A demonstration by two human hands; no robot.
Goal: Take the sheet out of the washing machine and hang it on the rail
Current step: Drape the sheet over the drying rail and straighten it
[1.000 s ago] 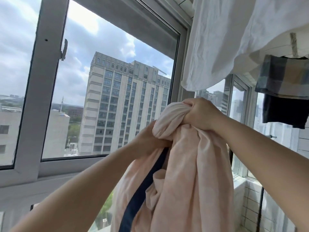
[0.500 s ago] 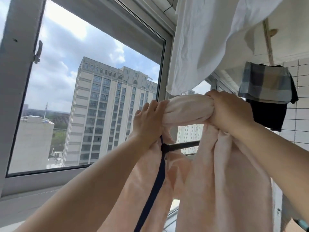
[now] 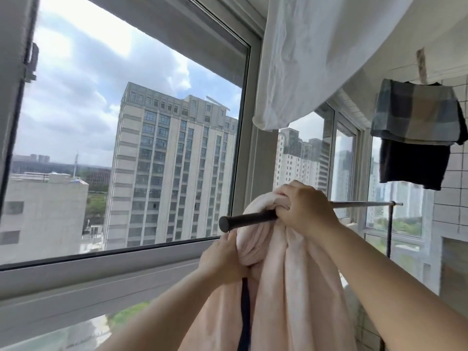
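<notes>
Over the near end of the dark rail [image 3: 249, 220], the bunched pale pink sheet [image 3: 286, 287] is draping, w/ a dark stripe down its left fold. Right hand [image 3: 305, 210] is gripping the sheet's top at the rail, fingers curled tight. Left hand [image 3: 224, 259] is clutching the bundle just below. White cloth [image 3: 316, 54] is hanging above; checked & black garments [image 3: 417, 133] far right.

A white cloth [image 3: 311, 54] hangs overhead beside a plaid garment [image 3: 415, 112] over a black one [image 3: 412, 165], tower block [image 3: 167, 163] beyond the window.
</notes>
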